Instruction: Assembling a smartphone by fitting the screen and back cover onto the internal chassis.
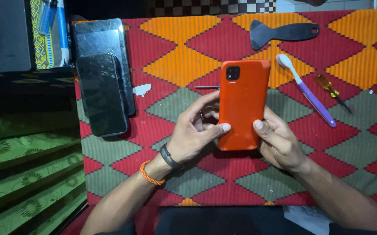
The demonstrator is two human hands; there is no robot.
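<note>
An orange-red phone lies back side up in both my hands, its square camera block at the top left. My left hand grips its left edge, thumb pressed on the lower back. My right hand holds the right edge from below, thumb also on the back. A thin metal tool pokes out from behind the phone's left side, over the patterned cloth.
Two dark phones are stacked at the left of the cloth. A black plastic scraper, a purple-handled toothbrush and a small yellow-handled screwdriver lie at the right. A white scrap sits mid-left. Green fabric lies left.
</note>
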